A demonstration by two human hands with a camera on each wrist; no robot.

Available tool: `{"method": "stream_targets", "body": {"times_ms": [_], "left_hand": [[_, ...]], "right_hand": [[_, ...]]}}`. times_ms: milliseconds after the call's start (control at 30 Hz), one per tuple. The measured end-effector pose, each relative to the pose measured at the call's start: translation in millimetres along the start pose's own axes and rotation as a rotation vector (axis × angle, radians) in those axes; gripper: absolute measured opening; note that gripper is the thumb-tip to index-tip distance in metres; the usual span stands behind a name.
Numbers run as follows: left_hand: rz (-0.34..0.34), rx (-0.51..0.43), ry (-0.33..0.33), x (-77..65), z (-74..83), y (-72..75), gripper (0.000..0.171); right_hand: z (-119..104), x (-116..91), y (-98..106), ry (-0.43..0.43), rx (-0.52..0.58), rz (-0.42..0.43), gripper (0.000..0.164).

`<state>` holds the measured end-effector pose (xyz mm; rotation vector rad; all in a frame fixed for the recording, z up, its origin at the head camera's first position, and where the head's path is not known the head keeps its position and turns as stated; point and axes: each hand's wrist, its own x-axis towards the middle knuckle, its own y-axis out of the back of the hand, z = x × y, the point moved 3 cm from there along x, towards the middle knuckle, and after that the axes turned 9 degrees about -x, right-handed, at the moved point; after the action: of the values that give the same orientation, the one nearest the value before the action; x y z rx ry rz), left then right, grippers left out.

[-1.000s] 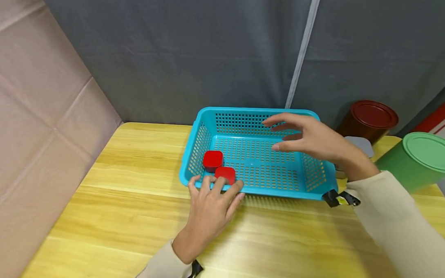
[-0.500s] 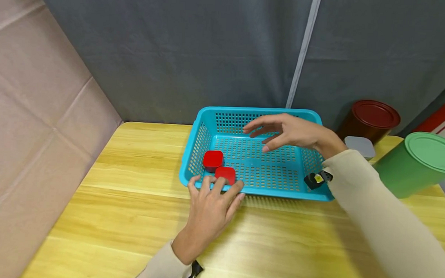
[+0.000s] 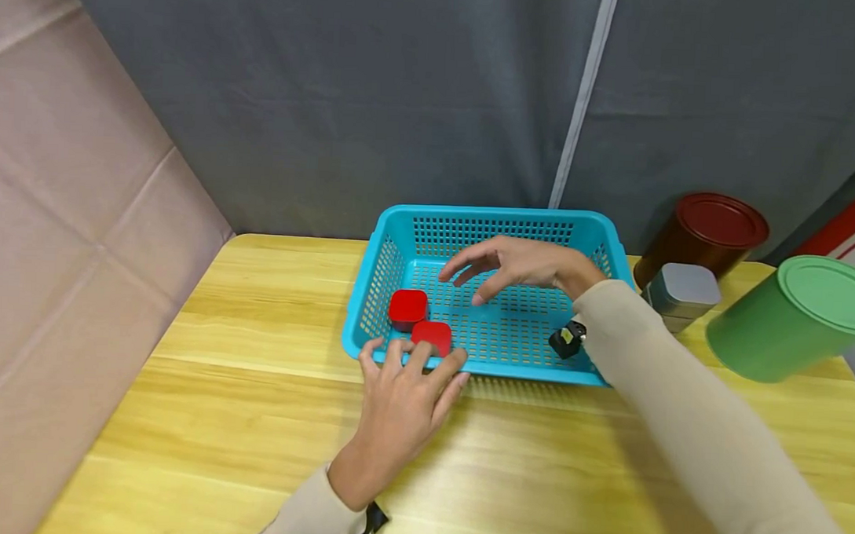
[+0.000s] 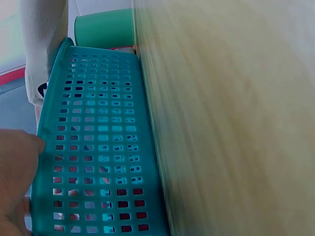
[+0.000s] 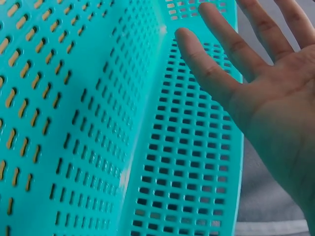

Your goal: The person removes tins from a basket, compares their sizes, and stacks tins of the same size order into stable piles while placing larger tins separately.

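A turquoise slotted plastic basket [image 3: 486,212] stands on the wooden table against the grey curtain. Two small square boxes with red lids, one [image 3: 408,306] behind the other [image 3: 432,338], sit in its near left corner. My left hand [image 3: 397,399] grips the near rim, fingers hooked over it beside the nearer box; the left wrist view shows this hand [image 4: 17,169] at the edge of the basket wall. Over the basket's middle hovers my right hand [image 3: 519,264], fingers spread and loosely bent, holding nothing. In the right wrist view its fingers [image 5: 209,69] overlap the basket's far wall.
Right of the basket stand a small grey-lidded container [image 3: 688,285], a dark red-brown canister [image 3: 715,222] and a tall green canister [image 3: 786,330]. A grey curtain [image 3: 377,100] closes off the back, a pinkish cloth panel [image 3: 76,207] the left.
My right hand has moved left and a little nearer over the basket, uncovering the grey-lidded container. The left hand and the boxes stay in place.
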<state>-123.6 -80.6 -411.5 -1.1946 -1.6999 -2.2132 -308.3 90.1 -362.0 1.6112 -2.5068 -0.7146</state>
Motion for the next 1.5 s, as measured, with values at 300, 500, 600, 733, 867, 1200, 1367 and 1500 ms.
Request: {"method": "stream_targets", "body": {"times_ms": [300,500,600,733,867,1200,1367,1500], "left_hand": [[0.011,-0.007,-0.005,-0.7,1.5,0.6,0.044],[0.024,0.009,-0.01,0.3,1.9,0.6,0.042],[0.022,0.008,-0.009,0.3,1.7,0.6,0.042],[0.017,0.007,-0.007,0.3,1.5,0.8,0.044],[0.015,0.003,-0.009,0.6,1.3,1.0,0.042],[0.007,-0.005,-0.008,0.4,0.6,0.6,0.04],[0.014,-0.004,-0.012,0.5,0.9,0.9,0.042],[0.015,-0.005,-0.013,0.8,1.0,1.5,0.04]], "right_hand": [[7,19,-15,-0.014,-0.006,-0.118,0.056],[10,29,-27,-0.008,0.005,-0.199,0.054],[10,31,-32,-0.017,0.018,-0.219,0.055],[12,33,-35,-0.025,0.044,-0.238,0.056],[12,33,-37,-0.055,0.049,-0.249,0.058],[15,35,-37,-0.077,0.022,-0.253,0.063],[19,36,-39,-0.107,0.008,-0.276,0.068],[20,35,-41,-0.129,-0.003,-0.286,0.069]]}}
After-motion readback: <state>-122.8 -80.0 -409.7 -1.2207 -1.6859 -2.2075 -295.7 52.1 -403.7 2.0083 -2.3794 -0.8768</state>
